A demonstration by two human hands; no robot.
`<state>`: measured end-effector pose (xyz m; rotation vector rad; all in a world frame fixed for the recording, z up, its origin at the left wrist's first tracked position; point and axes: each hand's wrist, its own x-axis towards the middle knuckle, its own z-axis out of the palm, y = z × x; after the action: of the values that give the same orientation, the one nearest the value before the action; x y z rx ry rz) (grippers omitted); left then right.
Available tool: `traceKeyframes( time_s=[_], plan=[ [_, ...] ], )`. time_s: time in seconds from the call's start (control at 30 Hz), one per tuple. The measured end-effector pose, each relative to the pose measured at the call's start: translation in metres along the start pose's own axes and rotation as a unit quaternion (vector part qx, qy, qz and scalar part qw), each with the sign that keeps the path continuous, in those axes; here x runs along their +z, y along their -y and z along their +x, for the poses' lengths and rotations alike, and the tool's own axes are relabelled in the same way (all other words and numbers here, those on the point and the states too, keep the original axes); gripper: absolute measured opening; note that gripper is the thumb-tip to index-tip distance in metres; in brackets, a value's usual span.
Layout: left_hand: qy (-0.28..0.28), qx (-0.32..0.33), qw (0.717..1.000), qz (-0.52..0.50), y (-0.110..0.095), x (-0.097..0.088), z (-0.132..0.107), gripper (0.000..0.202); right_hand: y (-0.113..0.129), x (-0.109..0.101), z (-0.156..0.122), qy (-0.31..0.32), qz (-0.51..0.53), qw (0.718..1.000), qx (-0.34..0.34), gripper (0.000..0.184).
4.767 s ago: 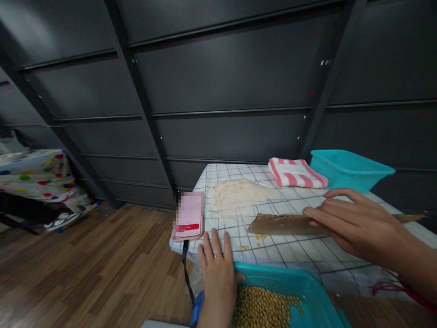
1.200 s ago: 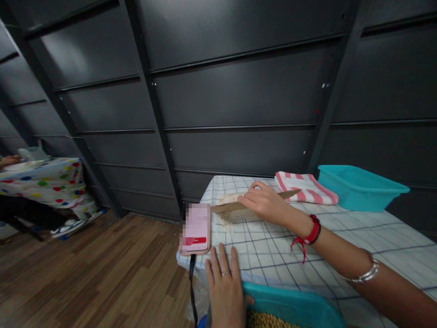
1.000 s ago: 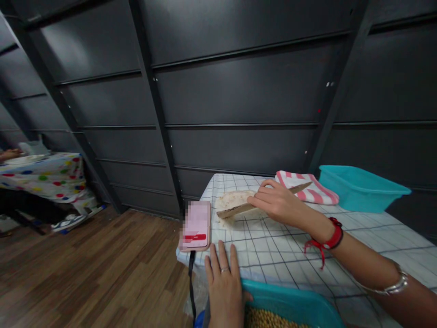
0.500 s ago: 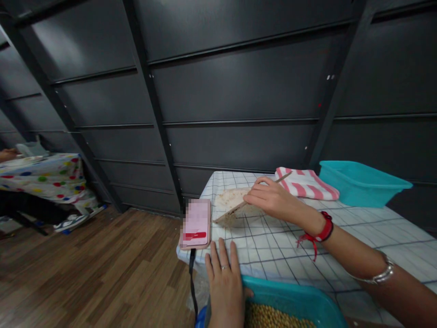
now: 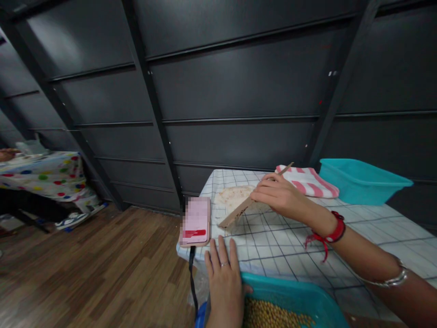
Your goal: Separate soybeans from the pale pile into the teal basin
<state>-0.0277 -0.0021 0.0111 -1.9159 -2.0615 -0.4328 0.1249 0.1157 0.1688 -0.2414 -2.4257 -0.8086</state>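
Observation:
My right hand (image 5: 282, 197) grips a strip of brown cardboard (image 5: 239, 212), tilted with its lower end on the checked tablecloth (image 5: 293, 241). The strip stands against a pale pile of grain (image 5: 234, 197) at the far left of the table. My left hand (image 5: 223, 282) rests flat with fingers stretched out on the table's near edge, its thumb against the rim of a teal tray (image 5: 290, 296) that holds yellow beans (image 5: 273, 315).
A pink phone (image 5: 195, 222) with a black cable lies at the table's left edge. A pink-striped folded cloth (image 5: 307, 181) and a teal tub (image 5: 362, 181) stand at the back. Dark metal wall panels rise behind; another table with a dotted cloth (image 5: 44, 175) is far left.
My right hand has carried the cardboard from the near table to the grain pile and swung its near end left and down, pushing the pile together. The left hand has stayed put.

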Motion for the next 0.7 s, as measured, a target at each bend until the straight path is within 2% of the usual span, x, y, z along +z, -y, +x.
traceKeyframes(
  time_s=[0.17,0.4,0.5,0.7],
  plan=[
    [0.009,0.008,1.000,0.003,0.000,0.002,-0.001,0.085,-0.001,-0.002,-0.002,0.038,0.032,0.999,0.001,0.028],
    [0.009,0.009,1.000,0.014,-0.001,0.000,-0.001,0.089,-0.011,-0.025,-0.016,0.030,0.013,0.999,0.012,0.029],
    [0.007,0.009,1.000,0.014,-0.001,-0.001,0.000,0.089,-0.010,-0.021,-0.013,0.021,0.008,0.999,0.023,0.030],
    [-0.011,0.001,1.000,0.009,-0.001,0.007,-0.002,0.089,-0.006,-0.010,-0.010,0.019,0.032,0.999,-0.002,0.030]
  ],
)
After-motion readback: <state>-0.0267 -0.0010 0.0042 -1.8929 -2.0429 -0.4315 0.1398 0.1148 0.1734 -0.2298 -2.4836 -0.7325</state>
